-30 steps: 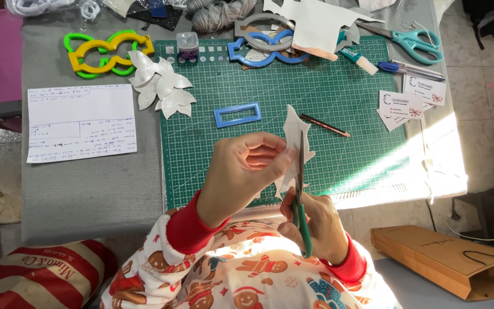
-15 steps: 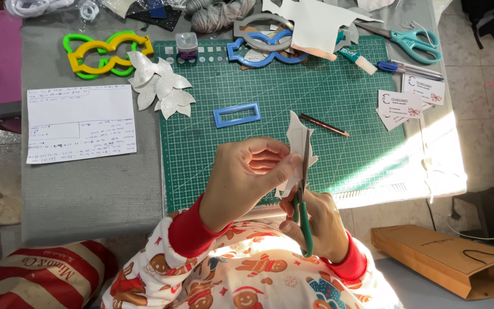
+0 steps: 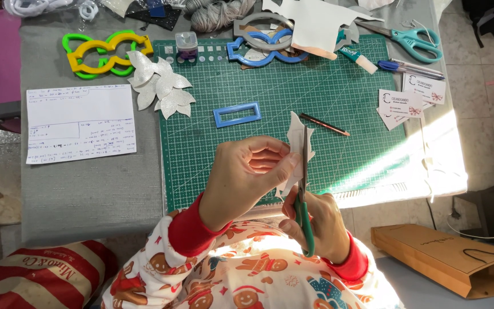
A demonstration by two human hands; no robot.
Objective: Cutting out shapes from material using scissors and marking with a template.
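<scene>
My left hand (image 3: 247, 174) pinches a white leaf-shaped piece of material (image 3: 298, 143) over the near edge of the green cutting mat (image 3: 350, 97). My right hand (image 3: 318, 220) grips green-handled scissors (image 3: 303, 197), whose blades run up along the piece's right side. Both sleeves are red-cuffed with a gingerbread print. A pile of cut silver-white leaves (image 3: 158, 86) lies at the mat's upper left corner.
On the mat lie a blue rectangular frame (image 3: 236, 114) and a brown pencil (image 3: 324, 124). Blue and grey templates (image 3: 264, 43), teal scissors (image 3: 413, 40), pens and cards sit at the back right. Yellow-green templates (image 3: 101, 54) and a written sheet (image 3: 80, 123) lie left; a brown paper bag (image 3: 450, 260) right.
The hands, scissors and white piece have stayed almost in place; the piece has turned slightly between the fingers of my left hand.
</scene>
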